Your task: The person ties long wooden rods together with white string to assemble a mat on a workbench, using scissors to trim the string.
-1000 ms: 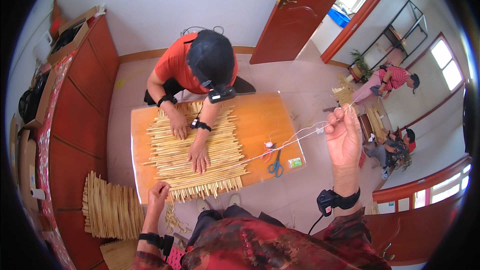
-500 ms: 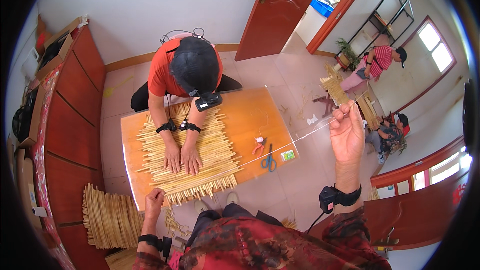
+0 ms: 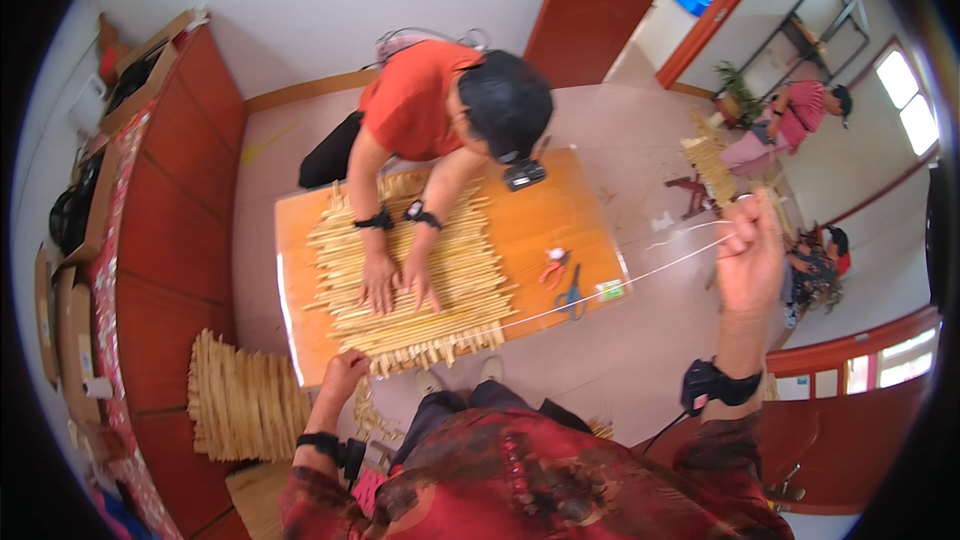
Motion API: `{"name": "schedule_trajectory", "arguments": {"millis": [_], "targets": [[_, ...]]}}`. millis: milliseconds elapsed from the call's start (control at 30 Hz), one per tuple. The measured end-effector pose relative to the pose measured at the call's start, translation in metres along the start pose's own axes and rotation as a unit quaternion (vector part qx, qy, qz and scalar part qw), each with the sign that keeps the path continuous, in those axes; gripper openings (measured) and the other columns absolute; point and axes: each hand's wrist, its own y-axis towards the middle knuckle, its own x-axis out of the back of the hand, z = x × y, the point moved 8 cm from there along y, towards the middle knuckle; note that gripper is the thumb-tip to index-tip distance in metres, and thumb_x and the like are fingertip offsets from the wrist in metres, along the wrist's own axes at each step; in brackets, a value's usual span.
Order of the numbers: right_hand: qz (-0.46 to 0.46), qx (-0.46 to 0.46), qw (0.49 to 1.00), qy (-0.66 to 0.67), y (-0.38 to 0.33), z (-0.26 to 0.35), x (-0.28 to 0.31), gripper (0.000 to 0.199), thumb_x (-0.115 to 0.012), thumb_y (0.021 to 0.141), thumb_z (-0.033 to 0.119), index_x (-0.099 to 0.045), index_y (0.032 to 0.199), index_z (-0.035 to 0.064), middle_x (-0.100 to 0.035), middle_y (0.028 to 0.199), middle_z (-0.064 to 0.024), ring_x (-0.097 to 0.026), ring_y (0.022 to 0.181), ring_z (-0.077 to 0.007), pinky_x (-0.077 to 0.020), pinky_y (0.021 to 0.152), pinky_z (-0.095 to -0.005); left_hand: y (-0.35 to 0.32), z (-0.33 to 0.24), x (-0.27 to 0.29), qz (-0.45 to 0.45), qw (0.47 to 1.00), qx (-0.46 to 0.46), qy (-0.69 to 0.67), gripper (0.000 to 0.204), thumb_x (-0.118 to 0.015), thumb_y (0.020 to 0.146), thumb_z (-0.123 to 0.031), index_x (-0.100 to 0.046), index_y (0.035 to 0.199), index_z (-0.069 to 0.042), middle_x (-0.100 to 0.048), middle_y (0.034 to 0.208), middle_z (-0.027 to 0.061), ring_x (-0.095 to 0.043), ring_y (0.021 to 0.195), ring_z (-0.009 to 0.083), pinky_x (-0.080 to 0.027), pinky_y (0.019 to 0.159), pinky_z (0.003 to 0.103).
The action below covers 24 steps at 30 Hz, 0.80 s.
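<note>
Count: one stick mat [image 3: 420,275], one white string [image 3: 650,271], one pair of scissors [image 3: 570,302], one green packet [image 3: 610,290] at the right edge. Mat spans the wooden table's [image 3: 560,205] left half to its near edge; floor [image 3: 640,370] is tiled. Right hand [image 3: 750,255] pinches the string beyond the right edge; left hand [image 3: 345,370] curls at the near left corner, grip unclear.

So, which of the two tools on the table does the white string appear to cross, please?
The blue-grey scissors: the white string runs across them in this view, while the orange-handled tool lies apart from it.
</note>
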Motion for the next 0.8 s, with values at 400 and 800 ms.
{"name": "schedule_trajectory", "arguments": {"millis": [400,800], "targets": [[0.031,-0.071,0.994,-0.081,-0.016,-0.051,-0.057,0.014,-0.049,0.087,0.016,-0.045,0.095,0.0043,-0.044,0.067,-0.0023,-0.039,0.051,-0.0071,-0.0328,0.042,-0.019,0.017,-0.203,0.098,-0.163,0.98,-0.102,-0.059,0.019,-0.052,0.083,-0.012,-0.06,0.096,0.0,-0.063,0.091,0.0087,-0.057,0.084,0.0153,-0.044,0.075,0.028],[0.175,-0.299,0.938,-0.009,-0.052,-0.145,-0.125,0.017,-0.05,0.087,0.015,-0.054,0.092,-0.0007,-0.051,0.072,-0.0015,-0.049,0.057,-0.0063,-0.0404,0.047,-0.0173,-0.002,-0.403,0.019,0.108,0.873,-0.376,-0.291,0.032,-0.045,0.089,-0.023,-0.053,0.111,-0.001,-0.045,0.121,0.013,-0.045,0.108,0.0202,-0.037,0.09,0.033]]}}
